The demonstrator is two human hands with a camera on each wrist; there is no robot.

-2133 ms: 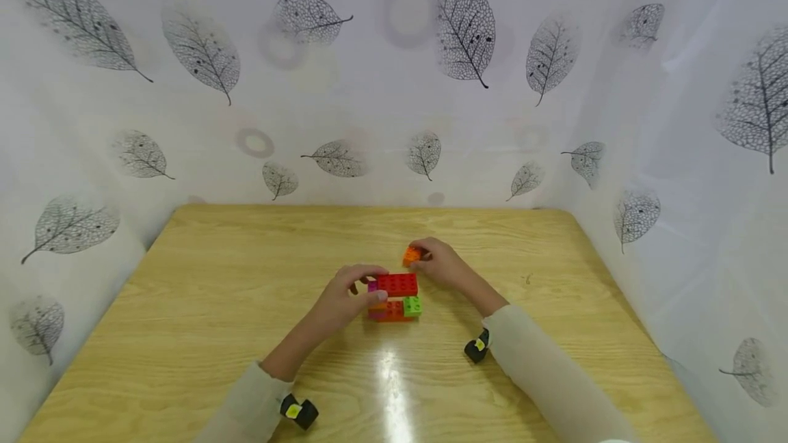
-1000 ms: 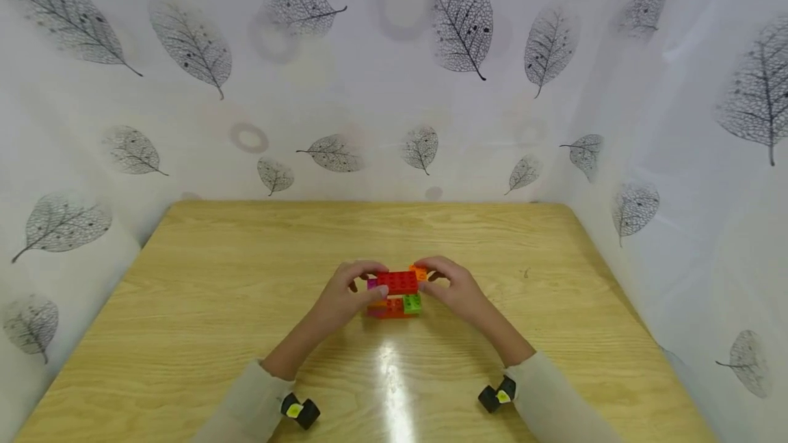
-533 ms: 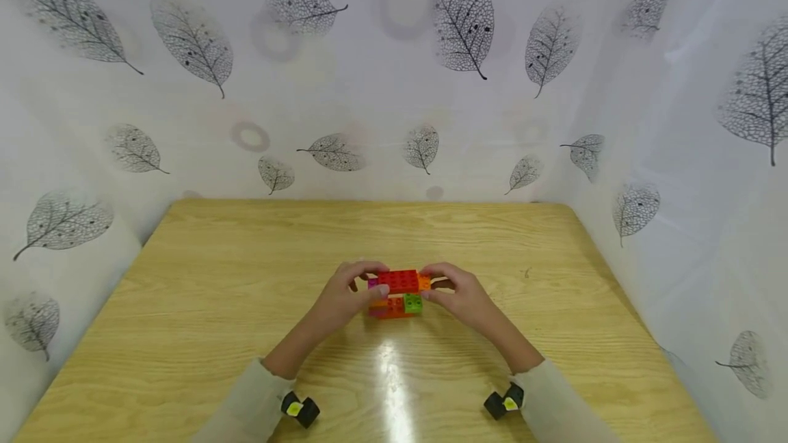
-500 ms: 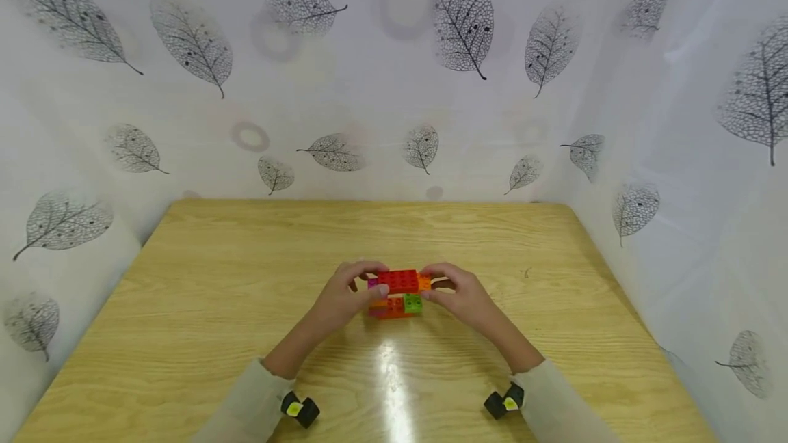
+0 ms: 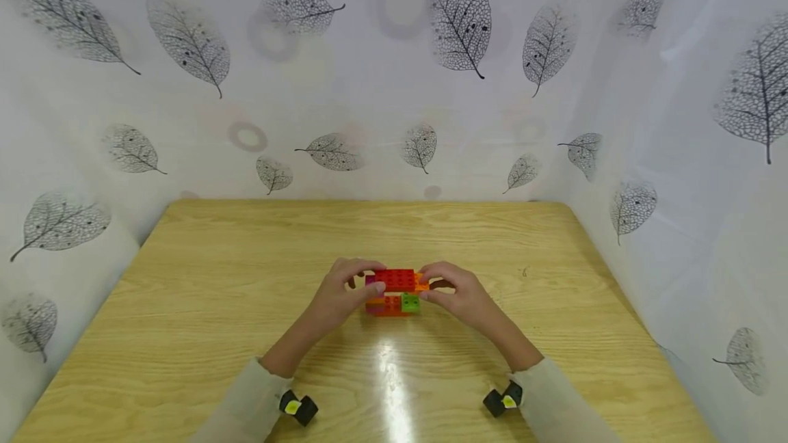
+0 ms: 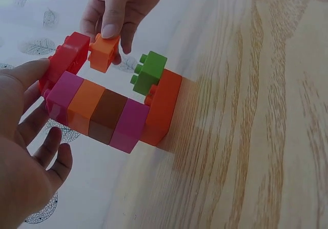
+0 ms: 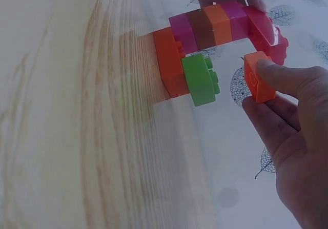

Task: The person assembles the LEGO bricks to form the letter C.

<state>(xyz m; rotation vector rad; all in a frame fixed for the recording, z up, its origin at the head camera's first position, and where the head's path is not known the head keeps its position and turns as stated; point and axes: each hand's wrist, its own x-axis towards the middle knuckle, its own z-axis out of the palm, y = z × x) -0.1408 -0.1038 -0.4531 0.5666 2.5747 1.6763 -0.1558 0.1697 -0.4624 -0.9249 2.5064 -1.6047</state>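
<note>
A structure of toy building bricks stands mid-table. Its base is a red-orange brick (image 6: 165, 103), with a green brick (image 7: 200, 80) on the right end. On the left end rises a column of magenta, brown (image 6: 107, 117), orange and magenta bricks. A long red brick (image 5: 397, 280) caps the column and juts right over the gap. My left hand (image 5: 335, 299) pinches the red brick's left end at the column top, thumb in front. My right hand (image 5: 458, 292) pinches a small orange brick (image 7: 260, 77) by the red brick's free end, above the green one; whether they touch I cannot tell.
The wooden table (image 5: 246, 245) carries the structure. A white curtain with leaf prints (image 5: 369, 87) encloses its back and sides. Dark wrist cameras (image 5: 298, 407) sit at both sleeves.
My right hand has brought the orange brick from behind the structure nearer to me, to the red brick's right end. My left hand has kept its hold. Over the last half second little has moved.
</note>
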